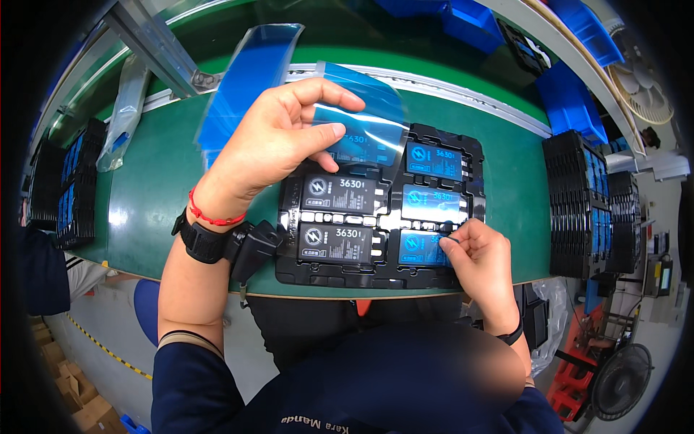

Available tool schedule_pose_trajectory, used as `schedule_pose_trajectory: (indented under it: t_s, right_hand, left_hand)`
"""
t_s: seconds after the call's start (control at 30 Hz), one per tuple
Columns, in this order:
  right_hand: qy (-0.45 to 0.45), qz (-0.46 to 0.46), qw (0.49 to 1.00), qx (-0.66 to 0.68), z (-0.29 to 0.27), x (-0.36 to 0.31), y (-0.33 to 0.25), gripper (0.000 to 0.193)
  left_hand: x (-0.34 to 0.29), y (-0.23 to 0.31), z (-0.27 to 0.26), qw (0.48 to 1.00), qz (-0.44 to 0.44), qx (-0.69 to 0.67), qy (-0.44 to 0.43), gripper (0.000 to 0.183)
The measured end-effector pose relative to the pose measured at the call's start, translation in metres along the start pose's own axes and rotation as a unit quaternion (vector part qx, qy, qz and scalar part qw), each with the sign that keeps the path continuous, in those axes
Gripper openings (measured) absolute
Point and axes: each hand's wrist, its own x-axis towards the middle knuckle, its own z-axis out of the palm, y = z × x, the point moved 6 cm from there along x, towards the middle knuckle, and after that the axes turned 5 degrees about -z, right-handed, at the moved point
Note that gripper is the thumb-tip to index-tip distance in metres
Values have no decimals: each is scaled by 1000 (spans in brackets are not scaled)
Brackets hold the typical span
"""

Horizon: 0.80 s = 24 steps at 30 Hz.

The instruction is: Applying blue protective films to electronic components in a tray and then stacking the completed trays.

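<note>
A: Starting nearest us, where do we find the right hand?
B: We see the right hand (481,257) at the near right part of a black tray (361,281). Its thumb and forefinger are pinched together at the right end of the near-right pack (416,249); we cannot tell what, if anything, sits between the fingertips.
A: How does that pack look?
B: Flat, rectangular and bright blue, with a round lightning-bolt emblem and pale print. Two more blue packs (432,160) lie in line beyond it, the nearer one whitened by glare. In the column to the left, we make out two black packs (340,195) with white print and pale tabs at their right ends.
A: And the left hand?
B: Farther out, we find the left hand (289,130) raised over the tray's far left part, thumb and fingers closed on the left side of a clear blue film (376,94). The film is glossy and curved, and we see a sixth pack (354,148) through it.
A: What lies beyond?
B: Past the left hand, blue sheets (256,72) on the green table (166,137); farther back, blue bins (471,25).
</note>
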Motion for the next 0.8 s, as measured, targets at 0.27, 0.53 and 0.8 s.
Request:
schedule_pose_trajectory:
  t_s: [0.27,0.53,0.8]
  right_hand:
    - [94,-204,970,-91,-23,24,-83,32]
    - [26,-269,959,90,11,80,-114,33]
    - [33,-241,955,171,11,85,-106,21]
  left_hand:
    - [-4,5,5,999,13,-33,-33,37]
    - [-8,8,9,993,76,-58,-67,52]
    - [-10,18,8,989,128,-45,-67,68]
